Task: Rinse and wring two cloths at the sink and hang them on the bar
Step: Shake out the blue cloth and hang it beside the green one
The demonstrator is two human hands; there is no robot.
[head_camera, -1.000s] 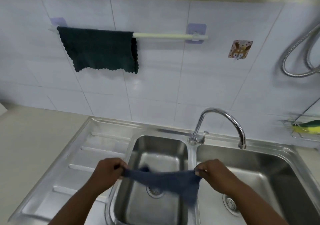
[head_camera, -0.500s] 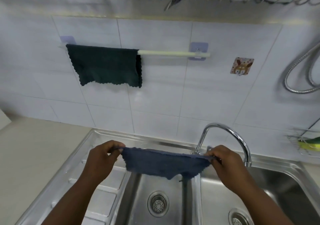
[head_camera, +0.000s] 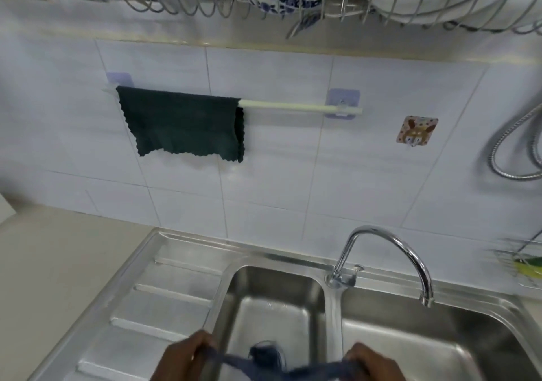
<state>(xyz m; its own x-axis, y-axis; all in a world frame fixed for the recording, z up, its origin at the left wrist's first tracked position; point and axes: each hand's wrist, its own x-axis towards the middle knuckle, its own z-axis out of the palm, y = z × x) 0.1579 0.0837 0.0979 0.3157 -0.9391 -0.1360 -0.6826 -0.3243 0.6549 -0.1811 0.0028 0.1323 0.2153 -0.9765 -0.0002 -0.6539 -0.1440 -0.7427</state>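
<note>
Blue-grey wet fabric is stretched between the two hands at the bottom edge of the view. The left hand (head_camera: 187, 357) is closed, fingers pinching one end of the blue cloth (head_camera: 272, 366); the right hand (head_camera: 372, 364) is closed in the same way on the other end. Between them the cloth runs as a narrow band, so its long axis goes from hand to hand, left to right, with a small dark fold standing up near the middle.

I judge it soft, limp and light, a little heavier from water. It will sag where it is not held, so the two top corners are the good places to hold it.

Under the hands is the left basin of the steel sink (head_camera: 275, 298). Beyond the right hand stands the tap (head_camera: 390, 242). Far above and beyond both hands, the white bar (head_camera: 299, 106) on the tiled wall carries a dark green cloth (head_camera: 181, 125) on its left half; its right half is bare.
</note>
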